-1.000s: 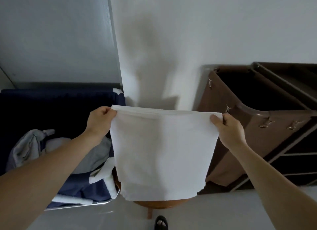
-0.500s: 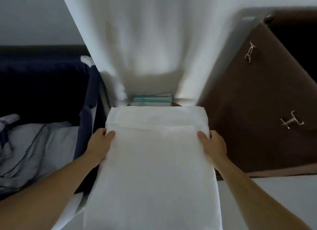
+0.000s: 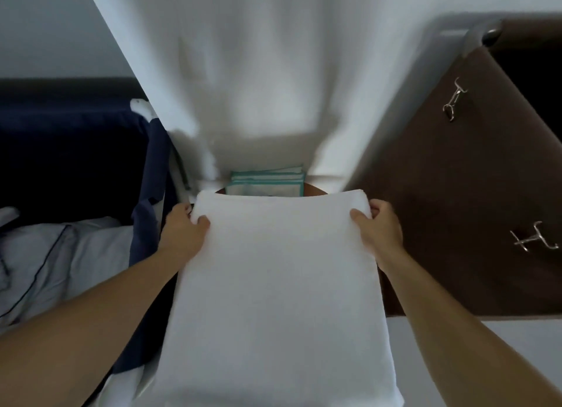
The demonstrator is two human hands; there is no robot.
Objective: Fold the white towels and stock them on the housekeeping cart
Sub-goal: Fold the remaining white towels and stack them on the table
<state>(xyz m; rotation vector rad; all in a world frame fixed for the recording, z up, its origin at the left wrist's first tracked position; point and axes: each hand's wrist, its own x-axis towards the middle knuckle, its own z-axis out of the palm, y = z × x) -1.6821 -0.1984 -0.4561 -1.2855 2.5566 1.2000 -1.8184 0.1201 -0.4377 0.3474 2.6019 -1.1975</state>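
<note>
My forearms reach forward from the bottom corners. Between them a folded white towel (image 3: pixel 279 300) stretches away from me, flat and smooth. My left hand (image 3: pixel 182 233) pinches its far left corner, thumb on top. My right hand (image 3: pixel 378 230) grips the far right corner the same way. Just beyond the towel's far edge sits a small stack of teal-edged cloths (image 3: pixel 266 183). On the right is the brown cart bag (image 3: pixel 456 193), with metal clips (image 3: pixel 453 104) on its side. On the left, a navy bin (image 3: pixel 76 151) holds grey linen (image 3: pixel 60 263). A white wall (image 3: pixel 258 72) rises behind.
</note>
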